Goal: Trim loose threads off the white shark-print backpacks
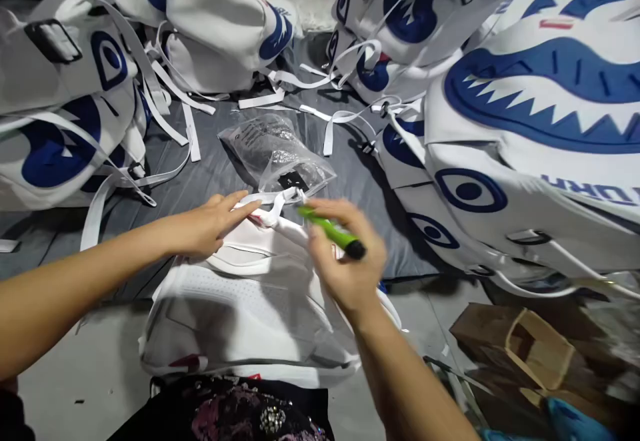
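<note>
A white backpack [265, 314] lies in front of me, partly over the table's near edge, with its mesh-like panel facing up. On its top edge, by the webbing handle loop [283, 202], rests my left hand [213, 224], fingers stretched out and flat. My right hand [350, 248] is closed around a green pen-like tool with a black end [333, 229], slightly blurred. Its far tip is close to the handle loop; whether it touches, I cannot tell. Just beyond lies a clear plastic bag [280, 151] with small black pieces inside.
White backpacks with blue shark prints are stacked at the left [60, 94] and right [500, 128], loose straps trailing onto the dark table cover [200, 134]. More bags [215, 21] stand behind. An opened cardboard box [540, 348] sits on the floor at lower right.
</note>
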The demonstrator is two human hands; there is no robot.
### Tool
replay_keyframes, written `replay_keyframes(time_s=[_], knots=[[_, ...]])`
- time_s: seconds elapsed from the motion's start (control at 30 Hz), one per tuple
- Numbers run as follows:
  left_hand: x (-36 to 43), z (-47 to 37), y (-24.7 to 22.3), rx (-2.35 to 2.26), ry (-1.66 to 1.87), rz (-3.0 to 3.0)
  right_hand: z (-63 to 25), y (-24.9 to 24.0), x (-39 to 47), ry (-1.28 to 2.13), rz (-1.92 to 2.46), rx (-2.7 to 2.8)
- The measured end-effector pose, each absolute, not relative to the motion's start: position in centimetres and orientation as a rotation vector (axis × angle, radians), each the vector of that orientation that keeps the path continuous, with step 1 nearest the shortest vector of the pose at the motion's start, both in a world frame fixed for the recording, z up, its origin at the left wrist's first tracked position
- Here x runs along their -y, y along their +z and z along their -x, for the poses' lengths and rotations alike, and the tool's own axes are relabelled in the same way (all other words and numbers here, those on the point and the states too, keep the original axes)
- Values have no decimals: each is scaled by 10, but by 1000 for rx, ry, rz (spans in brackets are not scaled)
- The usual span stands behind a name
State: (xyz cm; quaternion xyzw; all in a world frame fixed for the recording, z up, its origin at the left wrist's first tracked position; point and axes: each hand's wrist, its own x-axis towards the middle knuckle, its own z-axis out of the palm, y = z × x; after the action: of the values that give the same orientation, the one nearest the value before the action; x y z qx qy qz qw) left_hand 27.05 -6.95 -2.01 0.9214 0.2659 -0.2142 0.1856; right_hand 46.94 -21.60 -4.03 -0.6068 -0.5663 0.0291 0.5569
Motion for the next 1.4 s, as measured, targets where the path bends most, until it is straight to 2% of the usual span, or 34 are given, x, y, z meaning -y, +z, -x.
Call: replay_keyframes(time_s=[0.13, 0.27, 0.47, 0.8, 0.97, 1.13, 1.27, 1.4], knots=[[70, -270, -21, -753, -580, -2584, -545, -53, 176, -203, 1795, 1342], [73, -271, -21, -775, -577, -2570, -574, -96, 116, 103, 2363, 1817], [75, -270, -23, -771, -498, -2543, -565, -126, 69, 248, 2417, 2133], [72, -267, -26, -743, -425, -2534, -566, -127, 75, 222, 2334, 2261], [74, -268, -21, -757, -407, -2489, -573, -114, 84, 154, 2363, 2004], [73, -268, -22, -779, -418, -2520, -577, -72, 134, 47, 2302, 1631], [76, -269, -29, -817, -367, -2578, -558, -36, 181, 200, 1826, 1242], [89, -273, -27, -876, -336, -2679, -515, -28, 203, 548, 1618, 1433]])
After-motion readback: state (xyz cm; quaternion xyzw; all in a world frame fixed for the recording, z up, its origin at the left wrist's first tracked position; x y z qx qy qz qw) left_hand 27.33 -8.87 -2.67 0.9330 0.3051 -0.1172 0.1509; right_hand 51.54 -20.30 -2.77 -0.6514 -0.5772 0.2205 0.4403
